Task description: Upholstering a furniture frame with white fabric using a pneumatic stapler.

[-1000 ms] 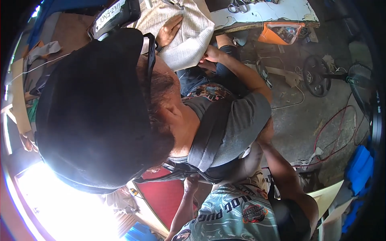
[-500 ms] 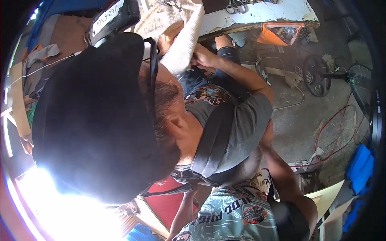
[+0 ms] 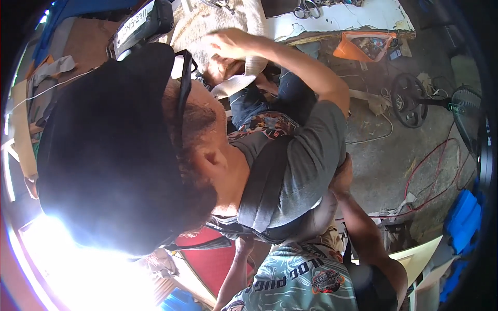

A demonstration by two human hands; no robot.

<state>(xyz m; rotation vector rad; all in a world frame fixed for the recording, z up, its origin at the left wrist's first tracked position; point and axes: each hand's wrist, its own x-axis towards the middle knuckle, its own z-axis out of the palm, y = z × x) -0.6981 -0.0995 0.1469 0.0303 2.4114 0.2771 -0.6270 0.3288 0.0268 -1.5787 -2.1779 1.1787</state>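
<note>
Both my forearms come up from the lower edge, on either side of a patterned green-grey shirt (image 3: 301, 274). My left hand (image 3: 245, 244) is beside the black strap (image 3: 205, 243) at a seated co-worker's back, its fingers hidden. My right hand (image 3: 341, 179) lies against the side of the co-worker's grey shirt (image 3: 311, 155); its fingers are mostly out of sight. In front, the co-worker, in a black cap (image 3: 119, 150), has one hand (image 3: 228, 44) on cream ribbed fabric (image 3: 207, 23). A looped cream strip (image 3: 238, 85) hangs over their lap.
A worn white table (image 3: 342, 20) with scissors (image 3: 307, 9) is at the back, an orange pouch (image 3: 363, 45) hanging from its edge. At right are a black wheel (image 3: 409, 100), a fan (image 3: 464, 109) and a red cable (image 3: 436, 171). A dark machine housing (image 3: 142, 28) stands at upper left.
The co-worker's hand has gone from under the cream fabric up onto it, and the fabric's near part now hangs as a loop. Their head has shifted slightly left. My hands stay nearly in place.
</note>
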